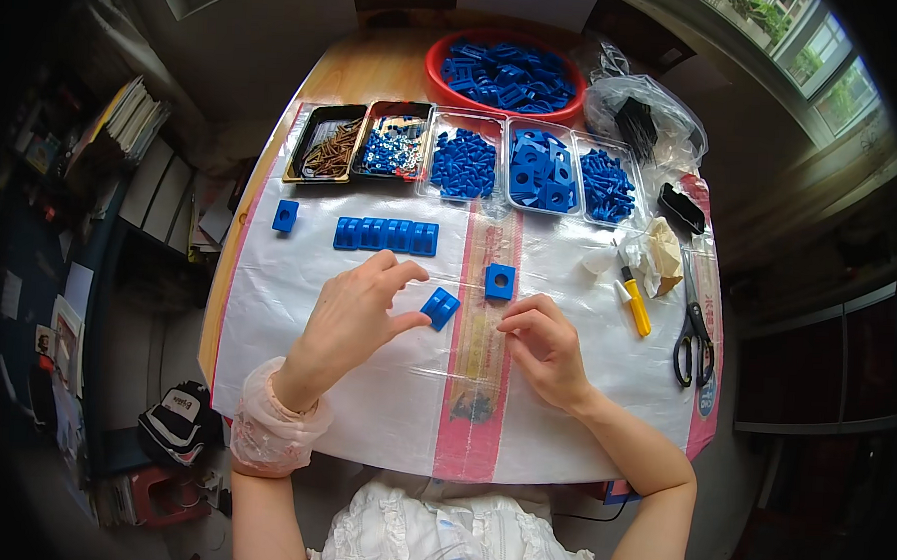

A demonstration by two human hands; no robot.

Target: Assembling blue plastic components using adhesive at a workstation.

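Observation:
My left hand is open, thumb and forefinger spread apart. Its thumb tip comes up to a small blue ribbed plastic piece lying tilted on the table cover; whether they touch is hard to tell. My right hand is closed, its thumb and forefinger drawn together, and anything between them is too small to make out. Just beyond those fingers lies a blue square block with a round hole. A row of several blue ribbed pieces sits past my left hand, and another holed blue block lies at the left.
Along the back stand trays of brown screws, small metal parts, blue pegs, blue holed plates and more small blue parts. Behind them is a red basin. At right lie a yellow-handled tool and black scissors.

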